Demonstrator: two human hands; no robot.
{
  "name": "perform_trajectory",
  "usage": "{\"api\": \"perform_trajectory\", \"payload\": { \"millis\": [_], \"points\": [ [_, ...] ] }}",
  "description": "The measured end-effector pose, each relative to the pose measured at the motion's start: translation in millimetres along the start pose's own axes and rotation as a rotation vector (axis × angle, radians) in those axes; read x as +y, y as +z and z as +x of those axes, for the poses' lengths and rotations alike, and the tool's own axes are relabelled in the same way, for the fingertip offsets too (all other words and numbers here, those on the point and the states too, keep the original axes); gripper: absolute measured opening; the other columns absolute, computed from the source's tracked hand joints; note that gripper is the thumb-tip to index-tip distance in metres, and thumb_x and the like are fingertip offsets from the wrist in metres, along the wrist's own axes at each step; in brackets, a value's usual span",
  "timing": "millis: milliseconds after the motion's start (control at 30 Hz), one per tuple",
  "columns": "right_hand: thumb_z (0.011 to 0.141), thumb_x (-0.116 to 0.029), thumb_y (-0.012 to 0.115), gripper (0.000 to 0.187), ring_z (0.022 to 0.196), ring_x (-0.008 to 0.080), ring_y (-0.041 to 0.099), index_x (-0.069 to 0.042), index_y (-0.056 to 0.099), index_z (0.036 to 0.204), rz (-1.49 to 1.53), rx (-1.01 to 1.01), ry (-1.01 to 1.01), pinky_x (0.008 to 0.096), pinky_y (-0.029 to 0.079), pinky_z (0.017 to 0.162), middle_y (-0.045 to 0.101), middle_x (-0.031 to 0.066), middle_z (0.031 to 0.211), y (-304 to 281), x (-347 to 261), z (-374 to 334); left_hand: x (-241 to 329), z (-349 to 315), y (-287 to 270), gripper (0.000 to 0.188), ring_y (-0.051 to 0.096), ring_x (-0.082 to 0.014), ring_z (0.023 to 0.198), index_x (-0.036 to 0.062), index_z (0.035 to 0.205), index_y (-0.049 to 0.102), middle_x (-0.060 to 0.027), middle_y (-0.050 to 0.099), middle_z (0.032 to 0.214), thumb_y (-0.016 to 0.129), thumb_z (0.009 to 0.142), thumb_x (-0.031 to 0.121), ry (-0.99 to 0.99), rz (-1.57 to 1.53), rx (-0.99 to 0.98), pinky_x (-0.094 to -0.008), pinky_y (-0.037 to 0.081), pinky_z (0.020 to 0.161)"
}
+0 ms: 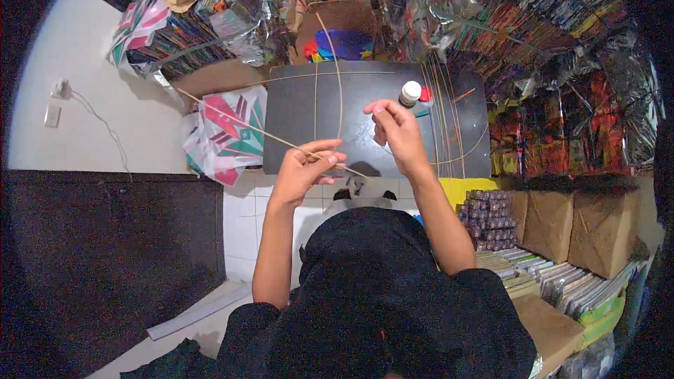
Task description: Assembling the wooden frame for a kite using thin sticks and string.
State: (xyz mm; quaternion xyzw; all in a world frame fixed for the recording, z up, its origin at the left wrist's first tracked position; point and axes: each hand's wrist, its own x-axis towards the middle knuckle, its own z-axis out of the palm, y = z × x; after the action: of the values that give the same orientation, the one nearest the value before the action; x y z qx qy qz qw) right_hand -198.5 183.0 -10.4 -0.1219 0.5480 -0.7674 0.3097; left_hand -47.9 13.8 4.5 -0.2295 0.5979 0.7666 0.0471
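Observation:
My left hand (307, 166) pinches a long thin bamboo stick (239, 121) that runs up and left across a colourful kite (228, 133). My right hand (394, 130) is raised over the dark board (295, 133), fingertips pinched together as if on a fine thread, which is too thin to see. Another bent bamboo strip (339, 77) arcs up from near my left hand over the board. A small bottle with a white cap (410, 93) stands just beyond my right hand.
Several thin sticks (442, 112) lie on the board's right side. Stacks of colourful kites (533, 35) fill the back and right. Brown paper parcels (583, 228) and small stacked spools (488, 217) sit to the right. A wall socket (60, 88) is at left.

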Motion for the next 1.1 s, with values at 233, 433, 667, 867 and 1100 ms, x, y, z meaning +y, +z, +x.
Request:
{"api": "perform_trajectory", "payload": {
  "millis": [233,433,667,867,1100],
  "points": [
    [0.102,-0.020,0.056,0.021,0.055,0.0044,0.044,-0.002,0.067,0.106,-0.106,0.072,0.053,0.0223,0.035,0.050,0.049,-0.0042,0.067,0,7,-37,-1,7,-4,0.041,0.071,-0.0165,0.096,0.0031,0.132,0.061,-0.0118,0.072,0.111,0.070,0.093,0.014,0.036,-0.105,0.099,-0.0247,0.060,0.066],
    [0.102,-0.020,0.056,0.023,0.059,0.0065,0.052,-0.002,0.068,0.107,-0.063,0.099,0.158,0.0221,0.042,0.053,0.058,-0.0010,0.076,-2,17,-59,-4,16,-4,0.043,0.071,-0.0179,0.099,0.0024,0.134,0.058,-0.0128,0.071,0.114,0.069,0.094,0.012,0.113,-0.219,0.211,-0.0259,0.062,0.067],
    [0.102,-0.020,0.057,0.021,0.061,0.0057,0.055,-0.002,0.069,0.106,-0.058,0.059,0.270,0.0213,0.046,0.052,0.061,-0.0009,0.078,5,34,-68,-2,14,8,0.041,0.071,-0.0190,0.099,0.0018,0.135,0.057,-0.0145,0.070,0.116,0.066,0.095,0.010,0.156,-0.271,0.237,-0.0261,0.062,0.067],
    [0.101,-0.019,0.058,0.022,0.063,0.0055,0.057,-0.002,0.069,0.109,-0.077,0.010,0.329,0.0215,0.048,0.054,0.062,-0.0007,0.080,4,44,-73,1,7,11,0.042,0.071,-0.0201,0.100,0.0010,0.135,0.057,-0.0157,0.069,0.119,0.065,0.095,0.009,0.168,-0.285,0.243,-0.0263,0.061,0.066],
    [0.101,-0.015,0.054,0.026,0.078,0.0104,0.064,-0.001,0.065,0.121,-0.086,0.023,0.310,0.0256,0.054,0.065,0.069,0.0060,0.099,-7,65,-82,5,-2,11,0.042,0.071,-0.0206,0.100,0.0010,0.136,0.056,-0.0161,0.068,0.120,0.065,0.096,0.009,0.162,-0.300,0.242,-0.0262,0.061,0.066]
  ]
}}
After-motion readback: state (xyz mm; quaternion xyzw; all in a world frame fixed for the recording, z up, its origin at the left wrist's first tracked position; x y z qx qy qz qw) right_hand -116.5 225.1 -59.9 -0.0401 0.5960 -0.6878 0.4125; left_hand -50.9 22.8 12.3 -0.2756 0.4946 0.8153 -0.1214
